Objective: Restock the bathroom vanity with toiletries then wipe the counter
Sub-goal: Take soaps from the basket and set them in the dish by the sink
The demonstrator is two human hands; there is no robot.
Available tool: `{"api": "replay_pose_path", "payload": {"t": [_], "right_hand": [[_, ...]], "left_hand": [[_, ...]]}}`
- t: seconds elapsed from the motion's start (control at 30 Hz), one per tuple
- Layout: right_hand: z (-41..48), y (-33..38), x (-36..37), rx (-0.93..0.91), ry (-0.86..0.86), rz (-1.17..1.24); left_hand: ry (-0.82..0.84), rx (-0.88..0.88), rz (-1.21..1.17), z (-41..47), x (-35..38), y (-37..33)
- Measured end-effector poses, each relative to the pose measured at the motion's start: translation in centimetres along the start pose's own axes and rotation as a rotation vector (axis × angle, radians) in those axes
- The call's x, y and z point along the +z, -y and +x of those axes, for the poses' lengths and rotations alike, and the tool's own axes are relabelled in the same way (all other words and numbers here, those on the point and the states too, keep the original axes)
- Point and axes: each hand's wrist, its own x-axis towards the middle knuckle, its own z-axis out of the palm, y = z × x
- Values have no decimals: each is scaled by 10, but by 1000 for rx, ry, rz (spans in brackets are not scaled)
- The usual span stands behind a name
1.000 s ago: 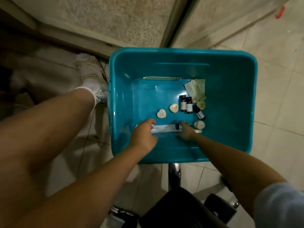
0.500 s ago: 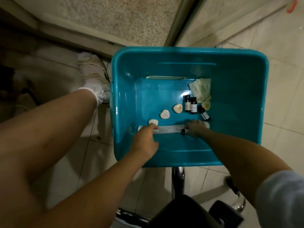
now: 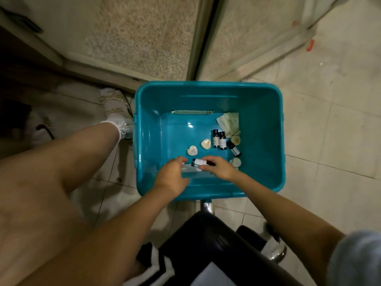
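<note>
A teal plastic bin (image 3: 266, 141) stands on the tiled floor with toiletries in its bottom. My right hand (image 3: 219, 169) pinches a small dark bottle with a white label (image 3: 199, 162), held sideways just above the bin's near side. My left hand (image 3: 171, 177) is curled around the left end of a long clear-wrapped packet (image 3: 192, 169) that lies under both hands. Two more small dark bottles (image 3: 219, 139) stand upright in the middle and a third (image 3: 235, 150) lies beside them. Heart-shaped soaps (image 3: 192, 150) and round soaps (image 3: 235, 139) are scattered around.
Pale sachets (image 3: 229, 120) lean in the bin's far right corner and a flat packet (image 3: 192, 112) lies along its back wall. A black stool seat (image 3: 206, 240) with a chrome post is below the bin. My bare leg (image 3: 68, 162) is left of the bin. A metal door frame (image 3: 203, 38) rises behind.
My right hand has lifted the small labelled bottle off the packet's right end and brought it left, close to my left hand. The left hand stays at the packet.
</note>
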Motion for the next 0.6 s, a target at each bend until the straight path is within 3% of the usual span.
{"api": "replay_pose_path", "payload": {"t": [0.13,0.3,0.6], "right_hand": [[-37,63,-9,-217,31,127],[-94,105,-13,-313,53,135],[-183,172,-17,-472,-195,385]], "left_hand": [[-86,130,60,-23,-12,-18],[-321,262,143,-60,-33,-34],[-664,368,-30,-149,-77,-70]]}}
